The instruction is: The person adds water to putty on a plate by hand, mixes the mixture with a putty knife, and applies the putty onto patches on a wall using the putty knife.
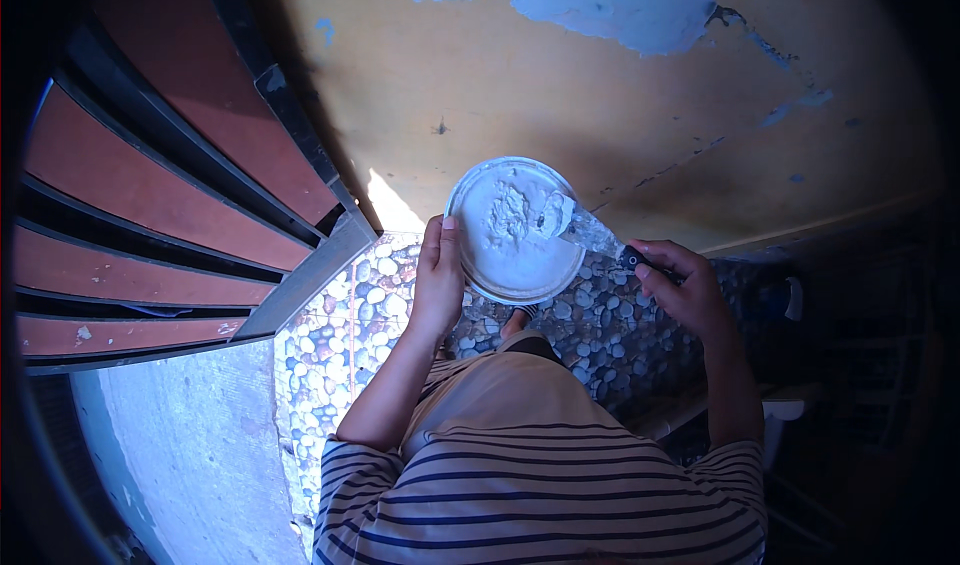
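Note:
A round white tub (pixel 485 255) of white paste, lumpy near its middle, sits in the grip of my left hand (pixel 437 270), whose fingers close on its left rim. My right hand (pixel 675 283) is closed on the dark handle of a putty knife (pixel 590 233). The knife's paste-smeared blade reaches over the tub's right part, with white paste on its tip; whether it touches the paste below I cannot tell.
A yellow wall (pixel 380 85) with white patches is ahead. A red slatted door or shutter (pixel 150 160) stands at the left. Below are a pebble-patterned floor (pixel 320 355), a pale concrete surface (pixel 185 435) and my foot (pixel 515 323). Dim objects (pixel 795 300) stand at the right.

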Demonstrator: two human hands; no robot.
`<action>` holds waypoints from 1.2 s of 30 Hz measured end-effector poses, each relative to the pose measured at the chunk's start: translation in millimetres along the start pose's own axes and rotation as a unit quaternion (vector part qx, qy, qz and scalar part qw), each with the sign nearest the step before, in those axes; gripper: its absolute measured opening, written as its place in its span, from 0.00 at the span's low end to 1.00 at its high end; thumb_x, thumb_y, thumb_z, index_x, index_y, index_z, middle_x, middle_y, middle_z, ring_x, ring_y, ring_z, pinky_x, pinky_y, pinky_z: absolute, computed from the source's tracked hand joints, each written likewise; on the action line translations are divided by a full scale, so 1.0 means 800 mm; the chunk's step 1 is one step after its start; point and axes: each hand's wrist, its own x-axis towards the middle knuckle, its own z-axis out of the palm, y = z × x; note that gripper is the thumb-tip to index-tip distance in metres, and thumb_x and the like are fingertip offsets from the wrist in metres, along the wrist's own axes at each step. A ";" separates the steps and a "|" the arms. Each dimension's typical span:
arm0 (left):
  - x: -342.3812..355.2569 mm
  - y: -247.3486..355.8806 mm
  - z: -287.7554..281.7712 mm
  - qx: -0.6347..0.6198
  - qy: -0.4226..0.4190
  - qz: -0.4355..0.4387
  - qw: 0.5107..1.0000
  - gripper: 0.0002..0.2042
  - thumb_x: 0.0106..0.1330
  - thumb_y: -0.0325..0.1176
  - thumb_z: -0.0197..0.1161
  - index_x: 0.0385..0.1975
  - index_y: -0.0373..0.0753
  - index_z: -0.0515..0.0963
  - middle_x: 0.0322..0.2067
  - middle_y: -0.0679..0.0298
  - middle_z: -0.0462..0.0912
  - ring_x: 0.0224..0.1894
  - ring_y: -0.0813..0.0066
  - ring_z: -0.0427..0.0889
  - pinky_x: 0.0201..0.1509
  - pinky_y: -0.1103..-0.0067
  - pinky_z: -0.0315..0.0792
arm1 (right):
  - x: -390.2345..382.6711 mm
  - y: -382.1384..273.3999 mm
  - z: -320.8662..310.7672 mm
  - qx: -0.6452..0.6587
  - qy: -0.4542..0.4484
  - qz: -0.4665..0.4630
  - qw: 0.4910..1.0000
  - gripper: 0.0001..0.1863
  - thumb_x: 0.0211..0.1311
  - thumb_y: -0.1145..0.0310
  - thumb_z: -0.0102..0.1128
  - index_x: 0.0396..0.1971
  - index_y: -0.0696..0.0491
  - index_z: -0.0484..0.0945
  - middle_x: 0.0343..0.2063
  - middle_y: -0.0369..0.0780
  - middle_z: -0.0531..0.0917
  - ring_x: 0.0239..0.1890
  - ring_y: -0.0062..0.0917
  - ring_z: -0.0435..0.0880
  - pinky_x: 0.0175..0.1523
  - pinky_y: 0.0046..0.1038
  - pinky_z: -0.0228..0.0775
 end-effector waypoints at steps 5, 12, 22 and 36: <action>-0.002 0.004 -0.002 0.041 -0.009 0.022 0.999 0.18 0.79 0.47 0.46 0.48 0.38 0.75 0.34 0.71 0.76 0.34 0.88 0.70 0.38 0.87 0.67 | 0.006 0.039 0.012 0.169 -0.054 0.105 0.978 0.18 0.67 0.73 0.60 0.56 0.56 0.77 0.23 0.35 0.79 0.19 0.10 0.70 0.22 0.14 0.60; 0.008 0.006 -0.010 0.064 -0.012 0.022 0.998 0.18 0.80 0.47 0.43 0.47 0.38 0.73 0.28 0.71 0.72 0.30 0.86 0.65 0.35 0.85 0.64 | 0.010 0.055 0.038 0.248 -0.053 0.130 0.958 0.18 0.69 0.71 0.59 0.57 0.56 0.76 0.20 0.32 0.78 0.17 0.08 0.68 0.21 0.13 0.56; 0.004 -0.008 -0.003 0.037 -0.032 -0.035 0.998 0.20 0.78 0.47 0.48 0.51 0.36 0.74 0.39 0.68 0.79 0.40 0.84 0.75 0.45 0.84 0.71 | 0.025 0.026 0.040 0.149 -0.056 0.071 0.985 0.17 0.69 0.73 0.58 0.56 0.54 0.78 0.21 0.32 0.77 0.17 0.08 0.67 0.20 0.13 0.57; 0.002 0.018 -0.010 0.070 -0.046 0.013 0.996 0.18 0.79 0.47 0.45 0.49 0.39 0.74 0.34 0.69 0.77 0.38 0.86 0.71 0.44 0.85 0.67 | 0.043 0.046 0.006 0.184 -0.082 0.089 0.976 0.16 0.69 0.72 0.59 0.55 0.55 0.79 0.19 0.31 0.77 0.16 0.07 0.67 0.19 0.12 0.56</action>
